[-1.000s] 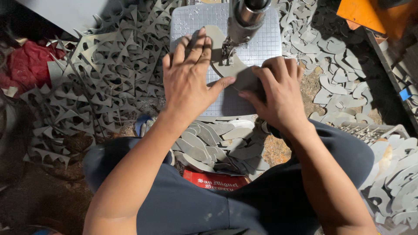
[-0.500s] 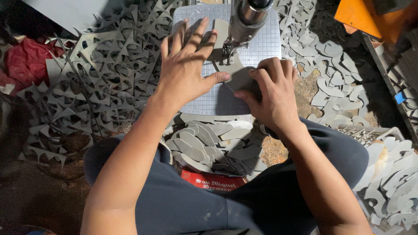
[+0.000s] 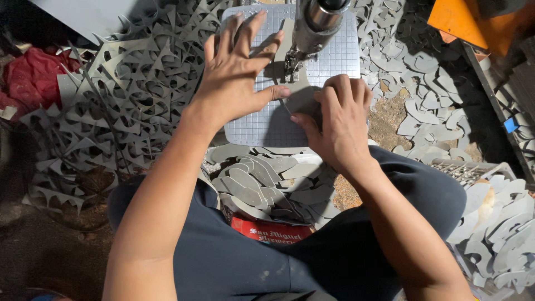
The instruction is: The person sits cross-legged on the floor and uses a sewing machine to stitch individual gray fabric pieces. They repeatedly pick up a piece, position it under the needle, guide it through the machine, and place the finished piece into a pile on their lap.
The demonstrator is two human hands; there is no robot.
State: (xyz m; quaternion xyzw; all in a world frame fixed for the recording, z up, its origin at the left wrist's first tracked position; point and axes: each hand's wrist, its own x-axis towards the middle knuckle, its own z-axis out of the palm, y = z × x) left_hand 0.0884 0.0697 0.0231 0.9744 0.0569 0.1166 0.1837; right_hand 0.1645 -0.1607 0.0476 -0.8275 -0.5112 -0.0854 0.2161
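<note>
Grey sole piece (image 3: 304,100) further turned under pinching right hand (image 3: 340,120); left hand (image 3: 237,75) flat, fingers wider.

workshop — cutting machine (image 3: 317,22) | grey cut-out scraps (image 3: 128,100) heaped on floor

The right hand (image 3: 340,120) covers most of the grey piece (image 3: 301,100) under it, so its outline cannot be told. The machine head (image 3: 317,19) is cut off by the top edge and hides the desk (image 3: 262,125) at its far edge. A red box (image 3: 270,231) shows only partly beneath the stacked grey cut-outs (image 3: 262,184).
</note>
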